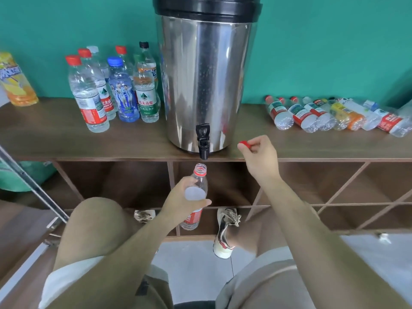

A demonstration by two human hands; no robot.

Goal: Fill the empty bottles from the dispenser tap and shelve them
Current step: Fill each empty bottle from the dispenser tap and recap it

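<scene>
Stainless steel makes up the water dispenser (205, 79), which stands at twelve o'clock on the brown desk (55, 141), its black tap (203, 141) overhanging the front edge; the left hand (185, 201) is wrapped around an uncapped, red-labelled bottle (196, 195), holding it upright with the open mouth just under the spout, at six o'clock from the tap; the right hand (259, 152), at three o'clock from the tap, pinches the red cap (244, 143) between thumb and fingers. No stream shows, so the step in hand appears to be lining the bottle up for filling. The next move likely calls for raising the mouth squarely beneath the spout and working the tap lever, which the right hand could only do with the cap set down or tucked aside. Capped bottles (111, 90) stand at ten o'clock; empty bottles (323, 114) lie on their sides at two o'clock; the cubby shelves (312, 186) below wait unfilled.
</scene>
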